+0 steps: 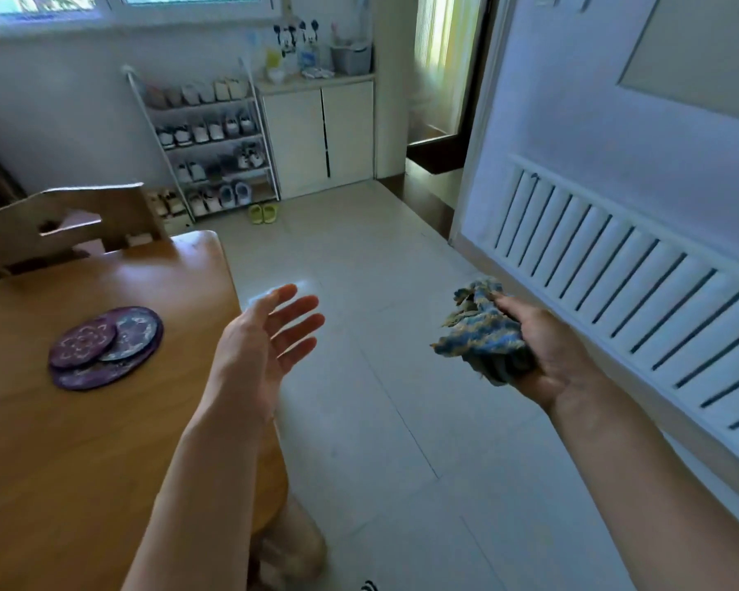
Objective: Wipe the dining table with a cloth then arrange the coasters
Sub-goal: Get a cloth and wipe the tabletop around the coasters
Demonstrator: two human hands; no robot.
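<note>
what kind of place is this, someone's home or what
Most likely a home, a dining area near the entrance. A wooden dining table holds stacked coasters, a shoe rack full of shoes stands by the far wall, and a white radiator runs along the right wall.

Counts from where I stand. Coasters (pixel 105 347): 3, all in one overlapping pile, 1 large underneath and 2 smaller on top. Cloth (pixel 483 334): 1. Table (pixel 82 441): 1. Chair (pixel 69 223): 1. My hands: 2, left hand (pixel 265 334) and right hand (pixel 547 356). Rack (pixel 214 142): 1, with several rows of shoes too blurred for a firm number. Slippers (pixel 263 213): 2, one green pair. Cabinet (pixel 316 138): 1, with 2 doors (pixel 293 142). Bin (pixel 350 57): 1, grey. Radiator (pixel 636 309): 1.
</note>
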